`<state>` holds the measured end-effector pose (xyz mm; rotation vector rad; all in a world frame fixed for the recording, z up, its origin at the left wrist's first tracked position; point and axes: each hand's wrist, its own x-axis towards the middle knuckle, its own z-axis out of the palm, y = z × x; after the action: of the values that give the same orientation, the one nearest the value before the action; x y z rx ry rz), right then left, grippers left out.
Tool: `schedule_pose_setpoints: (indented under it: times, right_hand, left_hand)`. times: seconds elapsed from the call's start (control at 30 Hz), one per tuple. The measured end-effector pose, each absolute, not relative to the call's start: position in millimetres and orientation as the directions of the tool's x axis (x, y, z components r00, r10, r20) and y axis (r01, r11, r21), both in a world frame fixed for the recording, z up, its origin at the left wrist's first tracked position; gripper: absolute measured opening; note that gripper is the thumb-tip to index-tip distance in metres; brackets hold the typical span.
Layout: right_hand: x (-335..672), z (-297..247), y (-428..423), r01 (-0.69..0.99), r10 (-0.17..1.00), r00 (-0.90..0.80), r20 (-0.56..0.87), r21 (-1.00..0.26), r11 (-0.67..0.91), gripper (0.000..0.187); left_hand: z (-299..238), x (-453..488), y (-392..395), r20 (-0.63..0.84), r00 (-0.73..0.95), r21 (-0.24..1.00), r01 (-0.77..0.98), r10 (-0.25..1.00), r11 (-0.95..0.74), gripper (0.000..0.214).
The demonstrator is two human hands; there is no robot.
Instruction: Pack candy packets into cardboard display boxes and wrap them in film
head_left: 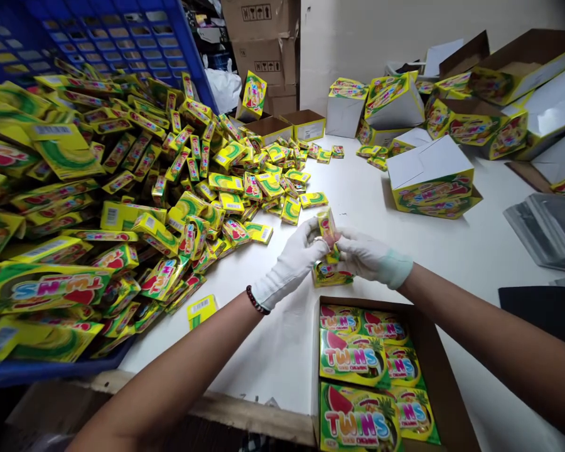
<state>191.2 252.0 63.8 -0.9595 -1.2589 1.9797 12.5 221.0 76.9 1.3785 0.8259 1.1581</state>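
Both of my hands wear white gloves and meet above the white table. My left hand [292, 260], with a beaded bracelet at its wrist, has its fingers closed on the left side of a small yellow candy box [327, 223]. From the other side my right hand [370, 254] pinches the same candy box, which stands upright. Under the hands another yellow and green candy box [327, 276] rests on the table, partly covered by the fingers. Nearer to me stands an open carton [445, 358] holding several "TWINS" candy boxes [353, 358], laid face up in two columns.
A large heap of yellow candy boxes [136, 150] spills from a blue crate [179, 37] at the left onto the white table [263, 314]. Display cartons [433, 176] crowd the back right. Clear plastic trays [546, 232] lie at the right edge. Brown cardboard boxes [263, 47] are stacked behind.
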Motion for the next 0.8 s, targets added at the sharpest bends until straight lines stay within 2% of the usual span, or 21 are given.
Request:
schedule_pose_setpoints:
  times: [0.07,0.13,0.17,0.23,0.27,0.33,0.37,0.43,0.5,0.53,0.57,0.63,0.67,0.7,0.73,0.77,0.8]
  right_hand:
    - [198.5,66.1,253.4,-0.068,0.802,-0.531,-0.274,-0.929,-0.363,0.055]
    - [212.8,66.5,256.1,0.065,0.835,-0.468,-0.289,-0.954,-0.294,0.049]
    - [220.6,65.9,257.5,0.128,0.846,-0.442,-0.299,-0.954,-0.270,0.047]
    - [233.9,63.8,259.4,0.190,0.850,-0.410,-0.331,-0.942,-0.276,0.050]
    - [238.6,62.8,259.6,0.191,0.842,-0.408,-0.353,-0.935,-0.299,0.053]
    - [243.5,61.6,258.8,0.177,0.821,-0.407,-0.399,-0.917,-0.358,0.057]
    - [244.0,61.5,258.0,0.175,0.814,-0.405,-0.417,-0.909,-0.379,0.057]
    - [242.0,62.1,256.7,0.177,0.806,-0.407,-0.431,-0.902,-0.393,0.052]
    - [237.8,63.4,255.8,0.168,0.811,-0.407,-0.419,-0.908,-0.385,0.048]
    - [235.4,64.4,255.5,0.163,0.817,-0.404,-0.410,-0.912,-0.377,0.047]
    - [232.8,65.6,254.9,0.158,0.824,-0.400,-0.402,-0.915,-0.370,0.045]
    - [227.8,68.8,252.8,0.143,0.835,-0.389,-0.388,-0.921,-0.362,0.044]
    - [225.4,70.8,251.1,0.127,0.839,-0.391,-0.379,-0.925,-0.358,0.044]
    - [223.0,72.9,249.1,0.098,0.840,-0.399,-0.367,-0.928,-0.359,0.043]
    - [220.6,74.9,246.8,0.054,0.839,-0.411,-0.357,-0.928,-0.369,0.044]
    - [218.0,76.6,244.4,0.000,0.833,-0.428,-0.349,-0.922,-0.386,0.044]
    - [214.9,78.0,241.9,-0.054,0.823,-0.451,-0.345,-0.910,-0.411,0.045]
  left_hand:
    - [83.7,-6.5,210.6,0.136,0.247,0.982,0.095,0.959,-0.164,0.066]
    - [87.2,-44.5,198.0,0.075,0.210,0.893,0.421,0.975,-0.159,0.062]
    - [88.0,-67.6,189.4,0.040,0.229,0.802,0.573,0.973,-0.168,0.056]
    - [88.0,-113.7,166.5,-0.074,0.415,0.560,0.770,0.907,-0.307,0.043]
    - [86.9,-134.0,153.1,-0.168,0.504,0.413,0.816,0.847,-0.403,0.044]
    - [81.4,-166.3,126.6,-0.318,0.548,0.162,0.836,0.774,-0.525,0.049]
    - [77.1,-178.3,115.8,-0.325,0.532,0.066,0.838,0.782,-0.542,0.050]
    - [66.7,-195.5,103.5,-0.280,0.519,-0.016,0.838,0.807,-0.545,0.052]
    - [57.0,-203.7,105.3,-0.218,0.497,0.017,0.862,0.840,-0.506,0.046]
    - [53.5,-203.8,110.4,-0.197,0.464,0.083,0.886,0.864,-0.457,0.040]
    - [51.2,-200.5,117.0,-0.176,0.409,0.195,0.906,0.895,-0.376,0.037]
    - [50.3,-183.3,130.9,-0.149,0.263,0.560,0.817,0.953,-0.138,0.042]
    - [51.3,-169.9,136.8,-0.151,0.203,0.763,0.646,0.968,-0.016,0.050]
    - [52.6,-154.1,142.0,-0.159,0.162,0.917,0.391,0.974,0.085,0.057]
    - [53.6,-136.8,146.6,-0.162,0.142,0.984,0.100,0.977,0.148,0.061]
    - [54.1,-118.7,151.0,-0.174,0.152,0.965,-0.170,0.973,0.199,0.063]
    - [53.8,-100.7,155.5,-0.183,0.167,0.896,-0.378,0.969,0.234,0.065]
